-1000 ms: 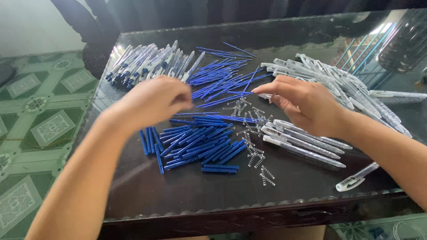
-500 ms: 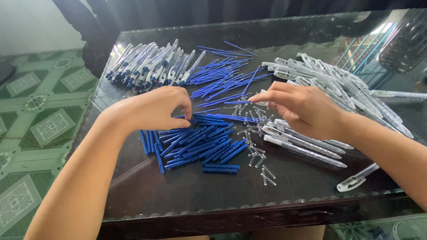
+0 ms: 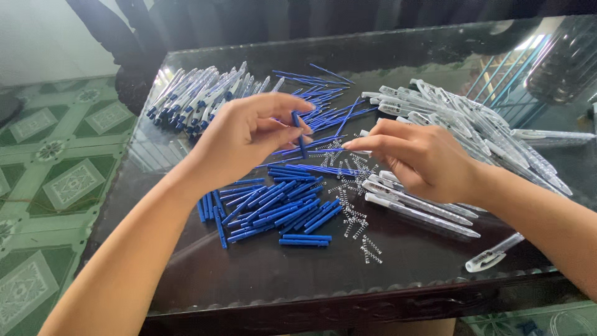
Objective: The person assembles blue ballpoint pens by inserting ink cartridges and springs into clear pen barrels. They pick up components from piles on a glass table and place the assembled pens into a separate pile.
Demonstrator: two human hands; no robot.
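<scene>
Blue pen part [image 3: 297, 127] pinched upright in raised left hand [image 3: 249, 134], right hand [image 3: 418, 158] reaching springs [image 3: 348, 180]

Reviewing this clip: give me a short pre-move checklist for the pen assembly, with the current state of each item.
1. Left hand has a part in grip: ok, a blue pen piece is pinched upright between its fingers.
2. Right hand has a part in grip: cannot tell, its fingertips are pinched together over the springs but what they hold is too small to see.
3. Blue pieces in reach: ok, a pile of blue pieces lies below the left hand.
4. Clear pen barrels in reach: ok, heaped beside the right hand.
5. Parts safe from the glass table edge: not ok, one clear barrel lies near the front edge.
</scene>
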